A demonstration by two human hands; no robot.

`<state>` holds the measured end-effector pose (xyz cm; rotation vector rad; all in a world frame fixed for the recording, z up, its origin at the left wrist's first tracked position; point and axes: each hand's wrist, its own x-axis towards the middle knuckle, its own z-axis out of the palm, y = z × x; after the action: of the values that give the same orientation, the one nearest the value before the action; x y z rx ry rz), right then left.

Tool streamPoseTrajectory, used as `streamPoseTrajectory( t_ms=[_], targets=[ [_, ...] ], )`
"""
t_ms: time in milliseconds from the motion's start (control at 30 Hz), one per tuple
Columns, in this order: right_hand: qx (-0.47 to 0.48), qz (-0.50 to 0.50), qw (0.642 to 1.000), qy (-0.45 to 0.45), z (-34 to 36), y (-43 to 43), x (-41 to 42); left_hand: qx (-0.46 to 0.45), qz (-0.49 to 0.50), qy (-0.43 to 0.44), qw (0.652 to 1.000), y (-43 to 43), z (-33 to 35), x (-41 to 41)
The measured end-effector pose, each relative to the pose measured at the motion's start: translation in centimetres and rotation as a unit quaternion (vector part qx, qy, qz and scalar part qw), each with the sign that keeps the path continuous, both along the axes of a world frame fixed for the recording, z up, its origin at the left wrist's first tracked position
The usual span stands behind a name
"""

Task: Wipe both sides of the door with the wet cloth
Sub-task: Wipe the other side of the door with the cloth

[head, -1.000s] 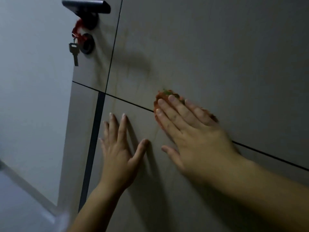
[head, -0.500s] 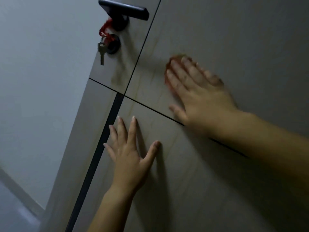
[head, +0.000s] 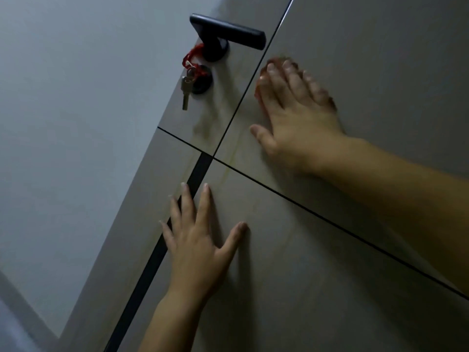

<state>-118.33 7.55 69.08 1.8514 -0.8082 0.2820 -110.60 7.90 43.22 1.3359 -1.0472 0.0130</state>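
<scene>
Reddish-orange cloth (head: 257, 90) shows only as a thin, blurred edge beside the fingertips of the right hand (head: 299, 118). The rest is hidden under that hand, so its shape and texture cannot be made out. The right hand lies flat, fingers straight and close together, thumb out to the side, pressing the cloth against the upper panel of the grey-beige door (head: 368, 59), just right of the vertical groove and near the black lever handle (head: 228, 31). The left hand (head: 200, 240) rests flat on the lower panel with fingers spread, some of them lying across the dark vertical strip (head: 154, 257). Both forearms are cut off by the frame edge. A key (head: 185, 94) hangs on a red cord (head: 191, 55) beside the round lock (head: 203, 83); any lettering on it is too small to read. Faint streaks mark the door below the lock
</scene>
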Motion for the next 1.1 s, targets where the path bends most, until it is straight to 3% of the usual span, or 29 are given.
streamPoseTrajectory(
  t_ms=[167,367,567,633,767,833,1000,1100],
  targets=[
    [0.017,0.021,0.981,0.193,-5.7,-0.3,0.5,0.014,0.003,-0.009,1.0,-0.1,-0.7,1.6],
    [0.019,0.012,0.99,0.14,-3.3,-1.1,6.7,0.019,-0.008,0.015,1.0,-0.1,-0.5,1.5],
    [0.053,0.047,0.968,0.239,-5.4,-1.2,5.9,0.037,-0.005,0.014,0.999,0.0,-0.2,1.7],
    [0.039,0.031,0.973,0.223,-4.4,-0.9,5.7,0.042,-0.002,0.017,0.999,0.1,0.0,1.7],
    [-0.005,-0.024,0.999,0.042,-0.8,-0.9,6.9,0.043,0.001,0.024,0.999,0.2,0.3,1.5],
    [-0.021,-0.016,1.0,-0.004,-0.6,-0.9,7.4,0.049,0.003,0.024,0.999,0.2,0.3,1.4],
    [0.008,0.008,0.993,0.121,-5.0,-0.5,5.3,0.058,0.006,0.017,0.998,0.2,0.3,1.5],
    [-0.003,-0.007,0.999,0.046,-2.6,-0.9,6.9,0.055,0.01,0.017,0.998,0.1,0.4,1.3]
  ],
)
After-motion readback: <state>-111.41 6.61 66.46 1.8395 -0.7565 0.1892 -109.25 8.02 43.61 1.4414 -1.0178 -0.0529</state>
